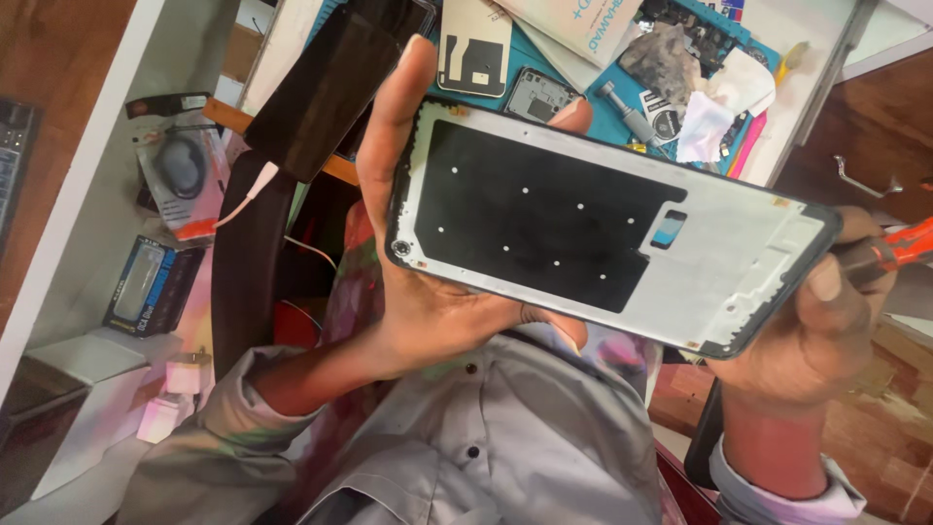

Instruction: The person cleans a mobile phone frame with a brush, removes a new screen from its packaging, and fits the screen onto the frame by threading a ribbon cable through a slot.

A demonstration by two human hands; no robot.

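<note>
Gripping a flat metal phone frame, both hands hold its ends.

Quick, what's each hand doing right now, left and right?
Left hand: closed around one end of the phone frame.
Right hand: grips the frame's other end, with an orange-handled tool in it too.

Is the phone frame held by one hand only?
No: the left hand grips one end of the phone frame and the right hand grips the other.
</note>
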